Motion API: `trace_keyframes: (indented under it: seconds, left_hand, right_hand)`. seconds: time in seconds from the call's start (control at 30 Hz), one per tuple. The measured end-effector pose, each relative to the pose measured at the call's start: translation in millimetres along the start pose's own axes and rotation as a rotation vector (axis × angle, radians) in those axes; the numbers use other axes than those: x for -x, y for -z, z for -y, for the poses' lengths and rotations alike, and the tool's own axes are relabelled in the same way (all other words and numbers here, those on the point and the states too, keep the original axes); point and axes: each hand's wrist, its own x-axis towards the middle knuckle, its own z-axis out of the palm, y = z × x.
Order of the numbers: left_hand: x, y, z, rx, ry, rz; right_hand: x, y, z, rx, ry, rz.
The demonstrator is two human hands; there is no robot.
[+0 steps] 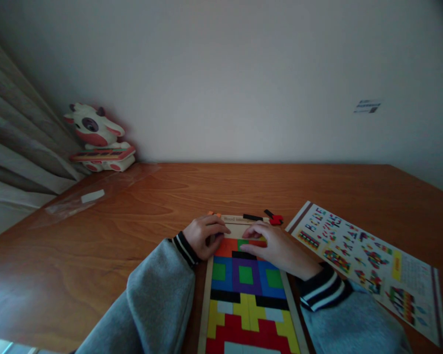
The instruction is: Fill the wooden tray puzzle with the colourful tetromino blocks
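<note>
A wooden puzzle board (pixel 204 314) lies lengthwise before me, mostly filled with flat coloured blocks. My left hand (pixel 205 237) rests at its upper left edge, fingers bent and thumb a little apart, with nothing visible in them. Over the upper right part is my right hand (pixel 271 247), its thumb and fingers apart above the orange and green blocks (pixel 242 243). Both hands border a bare pale strip (pixel 234 230) of the board. Lower down are green blocks (pixel 245 275) framed in blue and purple, then yellow blocks (pixel 248 309) and red blocks (pixel 258 337).
Beyond the board's top lie a black block (pixel 253 217), red blocks (pixel 276 220) and small orange pieces (pixel 214 214). A printed pattern sheet (pixel 369 270) lies at the right. A toy cow with a keyboard (pixel 103 140) stands at the back left, near a curtain (pixel 18 132).
</note>
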Motion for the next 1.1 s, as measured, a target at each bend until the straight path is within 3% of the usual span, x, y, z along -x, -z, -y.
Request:
trace_keyframes:
  seconds: [0.1,0.27,0.37,0.47,0.53,0.67,0.73,0.87,1.1]
  left_hand:
    - [-3,0.2,2,0.057,0.040,-0.098]
    - [-11,-6.7,2,0.188,0.233,-0.398]
    - [-13,-19.9,-3,0.359,0.297,-0.448]
    - [-15,-28.9,-8,0.473,0.281,-0.390]
    - [-13,-25.2,-7,0.437,0.258,-0.335]
    - [-1,7.1,10,0.087,0.143,-0.170]
    - [10,26.0,21,-0.063,0.150,-0.086]
    - [28,45.3,36,-0.145,0.137,0.075]
    - [32,39.2,44,-0.121,0.184,0.038]
  right_hand:
    - [0,2,0,-0.124,-0.006,-0.014]
    - [-2,0,2,-0.183,0.039,-0.123]
    - [-1,-5,10,-0.233,0.065,-0.148]
    - [-1,-9,17,-0.236,0.116,-0.139]
    - [-1,-10,17,-0.219,0.117,-0.154]
    - [-4,-10,3,-0.199,0.045,-0.290]
    - [-6,-9,-5,-0.200,0.008,-0.351]
    - [-9,-8,-13,-0.186,-0.045,-0.431]
    - [-9,-7,-19,-0.138,-0.030,-0.416]
